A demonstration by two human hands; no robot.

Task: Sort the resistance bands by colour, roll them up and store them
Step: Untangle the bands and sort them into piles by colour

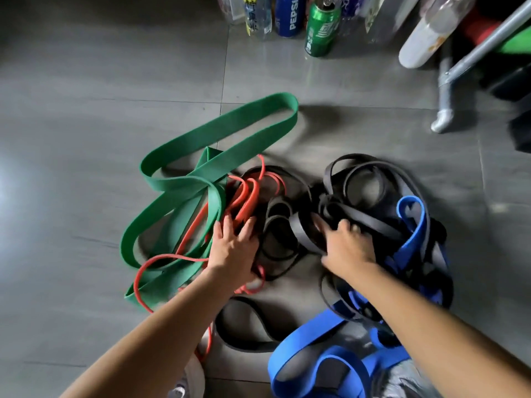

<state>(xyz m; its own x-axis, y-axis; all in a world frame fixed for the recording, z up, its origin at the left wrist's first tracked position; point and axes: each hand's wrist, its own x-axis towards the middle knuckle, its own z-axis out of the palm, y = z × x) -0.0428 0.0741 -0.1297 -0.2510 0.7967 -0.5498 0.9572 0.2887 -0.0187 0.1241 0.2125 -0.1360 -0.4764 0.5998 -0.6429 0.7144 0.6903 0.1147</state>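
Both hands are down in the tangle of resistance bands (pixel 301 234) on the grey tiled floor (pixel 86 139). The left hand (pixel 232 248) lies flat with its fingers straight and spread, resting where the thin orange band (pixel 250 196) meets the black bands (pixel 359 193); it grasps nothing. The right hand (pixel 342 244) has its fingers curled down into the black bands and appears to grip one strand, though blur softens the fingertips.

Nothing looks sorted yet: all four colours overlap in one heap directly ahead of the hands. The wide green band (pixel 218 130) is the freest piece. Its long loop runs diagonally from near left to far right, away from the person, and its near part is crossed by the orange band just beside the left hand. The blue band (pixel 413 225) lies to the right, threaded through the black ones and trailing back under the right forearm.

The left hand is therefore nearer green and orange, the right nearer black and blue. Separation probably turns on drawing the black strands rightward while the left hand pins the orange.

A Pepsi can (pixel 290 15), a green can (pixel 321 27) and a metal tube frame (pixel 459 67) stand well beyond the heap.
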